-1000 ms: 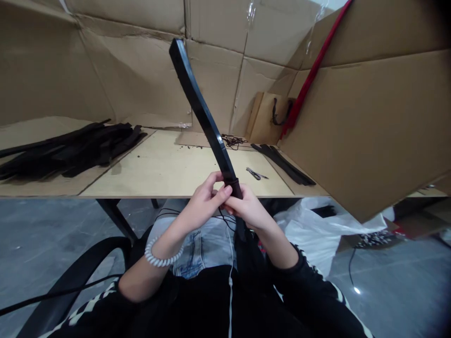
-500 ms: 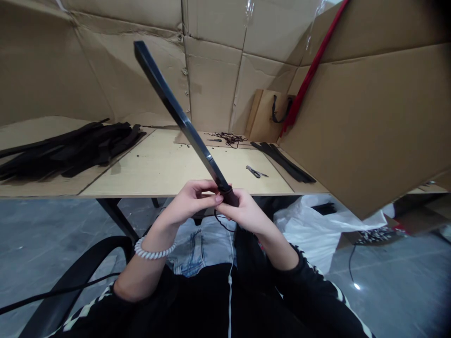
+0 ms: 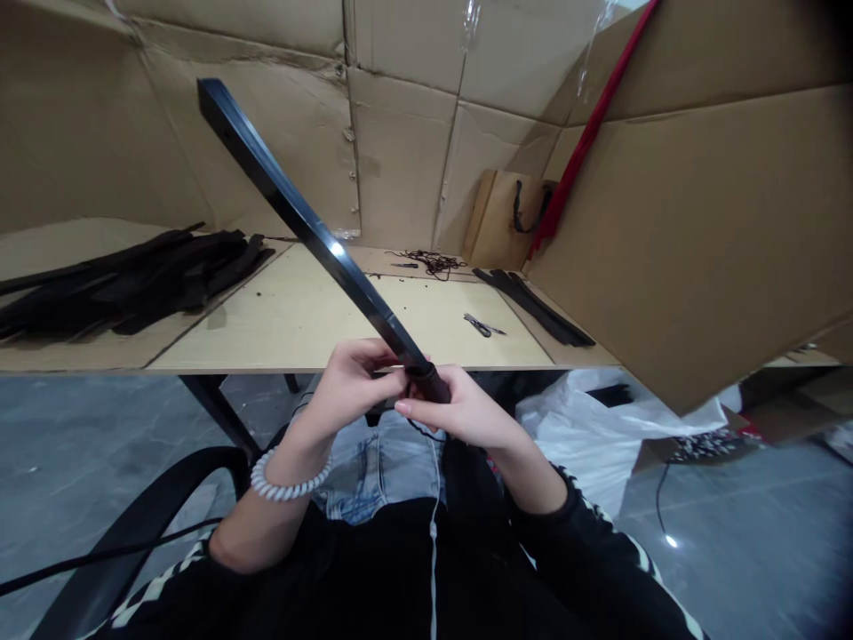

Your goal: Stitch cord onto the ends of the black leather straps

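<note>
A long, dark, slightly curved sword-like piece [image 3: 299, 213] slants up and left from my hands, its far end raised above the table. Its short brown grip [image 3: 434, 384] is wrapped in the fingers of my right hand [image 3: 466, 404]. My left hand [image 3: 363, 378] is closed in a pinch beside the lower end of the dark length, just left of the grip; its fingertips are partly hidden, and what they pinch is unclear. A thin dark cord [image 3: 424, 432] hangs in a loop under my hands.
Black strips lie heaped [image 3: 139, 280] on the table's left, with a few more strips [image 3: 537, 307] at right. Small thread snips [image 3: 481, 325] and a tangle of dark cord [image 3: 433, 264] lie between. Cardboard walls [image 3: 406, 151] enclose the back; a white plastic bag [image 3: 586, 436] hangs below right.
The far end of the dark piece has swung left and tilted lower. The left fingertips have drawn slightly left, and the right thumb now lies further across, under the grip.
</note>
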A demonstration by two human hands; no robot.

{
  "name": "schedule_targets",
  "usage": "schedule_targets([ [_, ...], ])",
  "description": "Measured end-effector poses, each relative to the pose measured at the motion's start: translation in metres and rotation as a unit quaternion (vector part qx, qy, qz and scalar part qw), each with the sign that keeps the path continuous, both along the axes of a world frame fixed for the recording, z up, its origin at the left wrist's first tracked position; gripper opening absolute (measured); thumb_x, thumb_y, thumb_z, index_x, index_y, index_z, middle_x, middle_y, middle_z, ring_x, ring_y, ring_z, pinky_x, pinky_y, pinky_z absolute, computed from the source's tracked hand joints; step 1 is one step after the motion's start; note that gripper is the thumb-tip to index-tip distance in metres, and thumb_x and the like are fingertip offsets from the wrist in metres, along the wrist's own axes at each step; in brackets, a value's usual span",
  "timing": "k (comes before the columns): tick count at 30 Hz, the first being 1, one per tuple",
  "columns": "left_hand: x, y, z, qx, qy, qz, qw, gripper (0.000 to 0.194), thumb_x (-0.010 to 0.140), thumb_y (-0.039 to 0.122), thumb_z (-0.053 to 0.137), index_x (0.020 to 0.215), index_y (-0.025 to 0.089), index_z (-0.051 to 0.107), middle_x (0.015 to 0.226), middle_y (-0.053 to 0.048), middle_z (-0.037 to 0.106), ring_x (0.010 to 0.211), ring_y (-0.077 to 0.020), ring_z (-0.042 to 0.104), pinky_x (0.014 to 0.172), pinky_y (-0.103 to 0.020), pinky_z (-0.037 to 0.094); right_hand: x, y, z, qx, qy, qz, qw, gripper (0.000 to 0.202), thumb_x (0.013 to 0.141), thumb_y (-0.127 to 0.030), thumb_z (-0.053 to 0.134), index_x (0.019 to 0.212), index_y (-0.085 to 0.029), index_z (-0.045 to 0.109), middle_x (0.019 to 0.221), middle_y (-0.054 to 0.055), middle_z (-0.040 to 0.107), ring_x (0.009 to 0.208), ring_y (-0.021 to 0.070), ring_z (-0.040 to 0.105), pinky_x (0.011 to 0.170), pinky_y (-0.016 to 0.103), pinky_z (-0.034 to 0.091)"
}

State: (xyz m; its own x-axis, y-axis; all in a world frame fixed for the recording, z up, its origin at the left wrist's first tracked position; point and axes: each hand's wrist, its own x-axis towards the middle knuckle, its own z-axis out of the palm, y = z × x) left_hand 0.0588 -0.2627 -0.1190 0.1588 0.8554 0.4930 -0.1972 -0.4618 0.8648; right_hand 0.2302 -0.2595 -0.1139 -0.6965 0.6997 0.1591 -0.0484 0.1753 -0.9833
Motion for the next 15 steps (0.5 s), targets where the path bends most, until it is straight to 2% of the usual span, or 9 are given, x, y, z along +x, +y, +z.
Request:
schedule_targets([
  [3, 0.003, 0.002, -0.003, -0.087, -0.107, -0.022, 0.99, 0.006, 0.07, 0.013, 0.074, 0.076, 0.015, 0.075, 0.071, -0.002, 0.074, 0.06, -0.0126, 0.068, 0.057, -0.02, 0.057, 0.001, -0.001, -0.001, -0.041, -0.001, -0.008, 0.999, 0.026, 0.074, -0.028, 0.079, 0.073, -0.015, 0.056, 0.058, -0.007, 0.049, 0.048, 0.0047, 0.041, 0.043, 0.018, 0.031],
  [7, 0.008, -0.002, 0.002, -0.194, -0.198, -0.102, 0.955, 0.009, 0.071, 0.018, 0.072, 0.078, 0.014, 0.068, 0.07, -0.001, 0.07, 0.055, -0.0117, 0.066, 0.054, -0.021, 0.055, 0.0, 0.0, -0.005, -0.071, 0.026, -0.007, 0.997, 0.028, 0.072, -0.028, 0.08, 0.075, -0.015, 0.056, 0.062, -0.006, 0.052, 0.047, 0.0035, 0.041, 0.042, 0.017, 0.034],
  [11, 0.012, -0.005, 0.006, -0.215, -0.261, -0.129, 0.932, 0.008, 0.073, 0.018, 0.068, 0.077, 0.015, 0.062, 0.062, 0.002, 0.061, 0.053, -0.0113, 0.061, 0.053, -0.024, 0.055, -0.002, 0.001, -0.006, -0.071, 0.043, -0.002, 0.997, 0.026, 0.075, -0.03, 0.079, 0.076, -0.014, 0.058, 0.058, -0.007, 0.05, 0.045, 0.003, 0.039, 0.041, 0.017, 0.032],
  [13, 0.01, -0.003, 0.005, -0.223, -0.291, -0.124, 0.922, 0.009, 0.074, 0.014, 0.068, 0.077, 0.015, 0.059, 0.054, 0.005, 0.05, 0.051, -0.0087, 0.056, 0.055, -0.023, 0.055, -0.001, 0.002, -0.006, -0.067, 0.046, 0.004, 0.997, 0.025, 0.079, -0.033, 0.076, 0.077, -0.014, 0.06, 0.059, -0.006, 0.051, 0.044, 0.0027, 0.038, 0.04, 0.017, 0.03],
  [15, 0.007, -0.001, 0.004, -0.232, -0.301, -0.127, 0.916, 0.011, 0.074, 0.012, 0.068, 0.075, 0.015, 0.059, 0.049, 0.009, 0.036, 0.043, -0.0043, 0.044, 0.049, -0.017, 0.049, 0.0, 0.001, -0.005, -0.059, 0.047, 0.024, 0.997, 0.026, 0.082, -0.037, 0.072, 0.079, -0.013, 0.062, 0.059, -0.005, 0.053, 0.044, 0.003, 0.039, 0.04, 0.017, 0.029],
])
